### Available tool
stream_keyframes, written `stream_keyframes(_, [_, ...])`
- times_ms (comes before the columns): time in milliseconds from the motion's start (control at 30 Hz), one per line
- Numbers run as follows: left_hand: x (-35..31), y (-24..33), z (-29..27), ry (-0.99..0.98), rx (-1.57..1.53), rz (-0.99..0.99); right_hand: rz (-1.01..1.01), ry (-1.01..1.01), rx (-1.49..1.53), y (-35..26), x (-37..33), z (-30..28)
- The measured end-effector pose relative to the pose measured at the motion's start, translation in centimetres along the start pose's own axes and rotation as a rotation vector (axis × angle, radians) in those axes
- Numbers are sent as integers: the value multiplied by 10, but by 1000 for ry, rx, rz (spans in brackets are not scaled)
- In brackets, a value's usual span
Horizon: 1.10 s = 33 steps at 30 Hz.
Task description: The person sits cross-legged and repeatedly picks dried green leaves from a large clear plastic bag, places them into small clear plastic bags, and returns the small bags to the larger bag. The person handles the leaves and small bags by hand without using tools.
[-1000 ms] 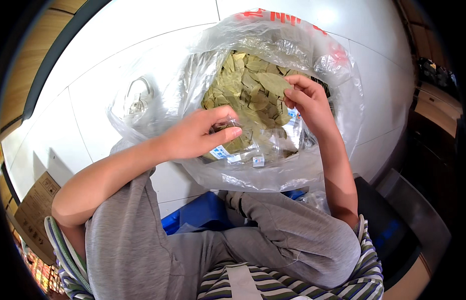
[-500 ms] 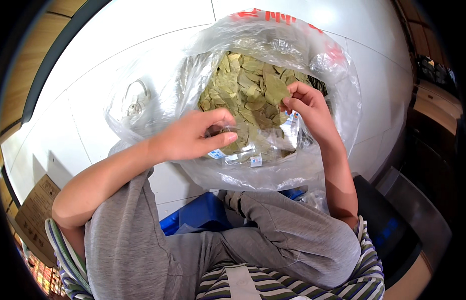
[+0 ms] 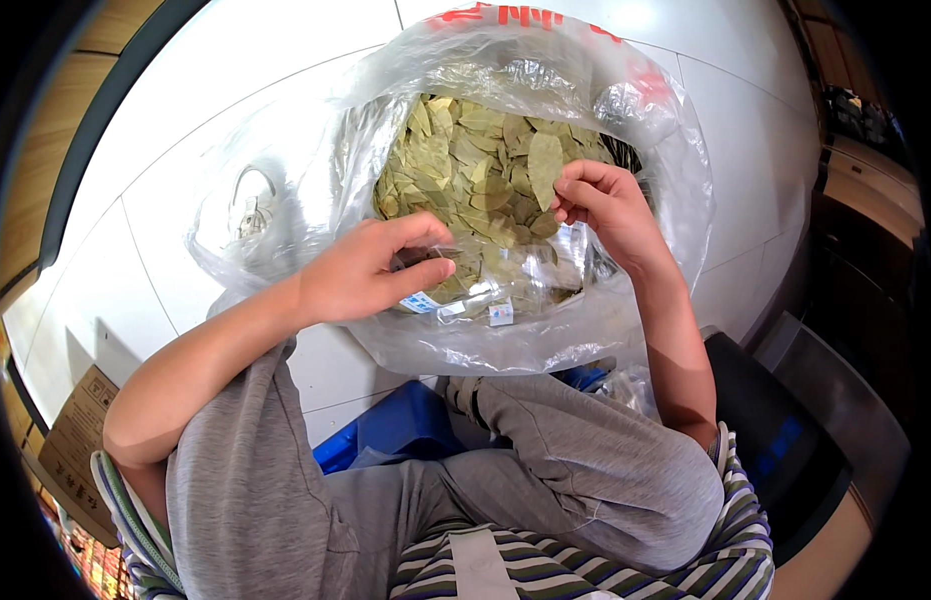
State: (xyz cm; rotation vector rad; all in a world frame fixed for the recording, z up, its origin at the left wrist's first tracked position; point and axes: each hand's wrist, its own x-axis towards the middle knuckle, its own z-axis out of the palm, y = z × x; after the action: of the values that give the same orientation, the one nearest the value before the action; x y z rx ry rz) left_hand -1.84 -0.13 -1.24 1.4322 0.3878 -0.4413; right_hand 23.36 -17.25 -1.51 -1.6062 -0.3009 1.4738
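Observation:
A large clear plastic bag point(image 3: 455, 350) lies wide open before me, filled with dried bay leaves point(image 3: 465, 165). Between the thumb and fingers of my right hand point(image 3: 610, 210) is a single large bay leaf point(image 3: 545, 165), held upright above the pile. My left hand point(image 3: 360, 270) hovers over the bag's near left part. Its thumb and index finger are apart, with nothing visible held between them. Small white and blue packets point(image 3: 500, 313) show through the plastic just beyond the near edge.
Under the bag are white floor tiles point(image 3: 150, 250). A blue plastic container point(image 3: 410, 420) sits between my legs. Cardboard point(image 3: 80, 425) leans at the lower left, and a black and grey object point(image 3: 775, 430) stands at the right.
The bay leaf in my right hand has turned more upright and shifted slightly left. The bag and both hands appear a little further left and higher in the picture.

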Motion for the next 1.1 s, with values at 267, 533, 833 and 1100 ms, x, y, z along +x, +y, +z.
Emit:
stream_keyframes(267, [2,-11,4,83,65,154,-101,208,-246,20,27,-2])
stream_keyframes(533, [5,-9,6,71,78,121,-314,27,-575,22,69,63])
stream_keyframes(833, [6,-17,8,88,27,195,-281,-30,-350,28,82,59])
stream_keyframes(1100, [6,-12,5,73,20,179,-131,9,-138,16,59,33])
